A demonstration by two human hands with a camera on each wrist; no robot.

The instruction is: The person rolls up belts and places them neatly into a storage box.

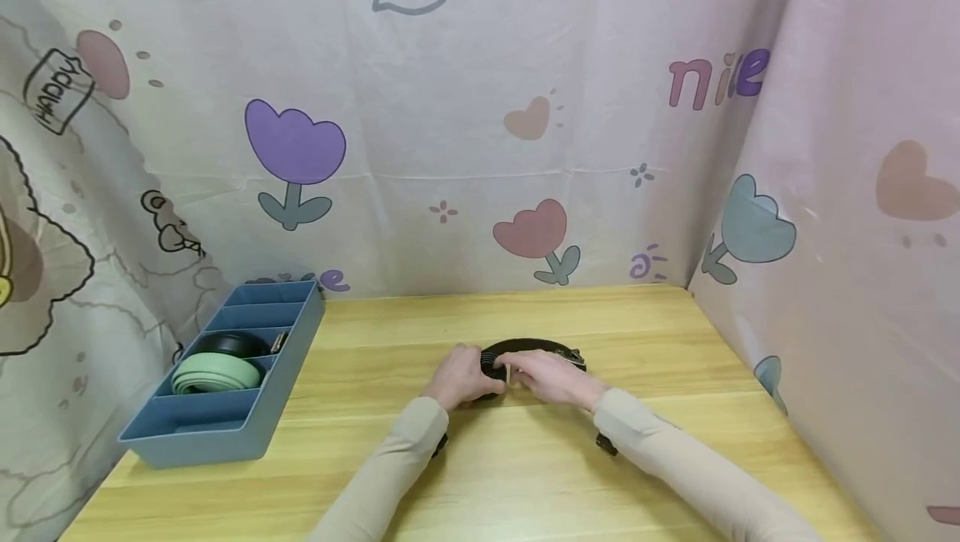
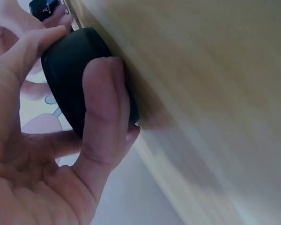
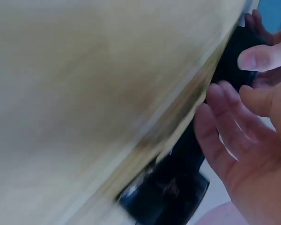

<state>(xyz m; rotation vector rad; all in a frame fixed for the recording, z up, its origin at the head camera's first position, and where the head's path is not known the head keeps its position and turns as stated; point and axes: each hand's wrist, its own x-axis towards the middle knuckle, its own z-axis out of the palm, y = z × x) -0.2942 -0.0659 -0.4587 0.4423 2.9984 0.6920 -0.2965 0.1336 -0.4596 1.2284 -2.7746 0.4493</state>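
A black belt [image 1: 525, 345] is partly rolled up on the wooden table, standing on its edge. Its coil [image 2: 65, 70] sits in my left hand [image 1: 459, 377], with thumb and fingers curled round it. From the coil the loose strap bows away along the far side to a buckle [image 3: 164, 192] on the right. My right hand [image 1: 547, 377] is at the coil's right side, fingertips at its upper edge. In the right wrist view, that hand's fingers are loosely bent beside the strap, the thumb pointing towards the coil.
At the left stands a blue-grey divided tray [image 1: 198, 449]. In its middle compartments lie a rolled light green belt [image 1: 217, 373] and a rolled black belt [image 1: 232, 345] with a metal buckle. A printed curtain [image 1: 450, 150] hangs behind the table and along both sides.
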